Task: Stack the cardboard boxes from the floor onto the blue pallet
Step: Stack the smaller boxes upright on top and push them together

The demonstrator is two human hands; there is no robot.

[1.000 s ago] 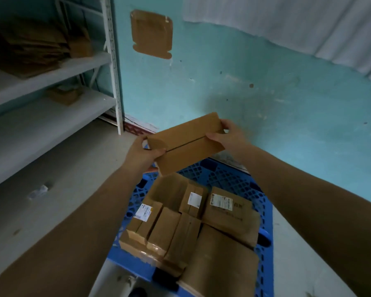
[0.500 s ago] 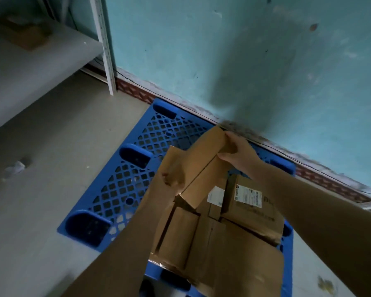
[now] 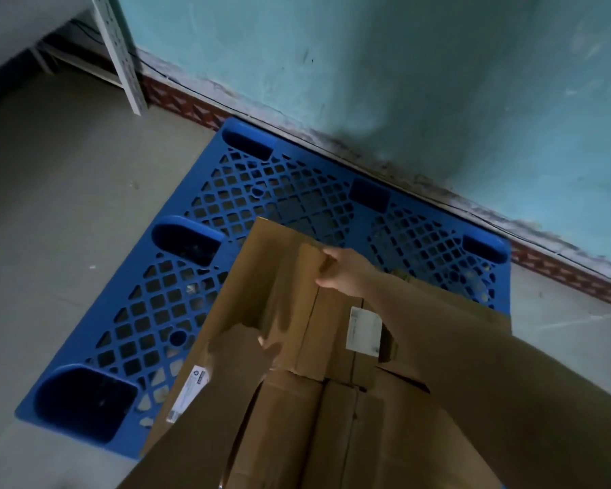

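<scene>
R hand (image 3: 346, 273) grips box (image 3: 279, 277) far end | L hand (image 3: 242, 351) near end — over blue pallet (image 3: 205, 202)

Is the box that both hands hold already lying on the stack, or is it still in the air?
Cannot tell for sure. The box overlaps the stack, with the right hand gripping its far end and the left hand at its near end.

Both forearms reaching forward and down from the lower edge of the view, left from the lower left, right from the lower right. Right hand (image 3: 343, 273) further out, wrist bent, fingers curled over a cardboard edge and gripping it. Left hand (image 3: 244, 347) nearer, blurred and dim, grip impossible to make out.
</scene>
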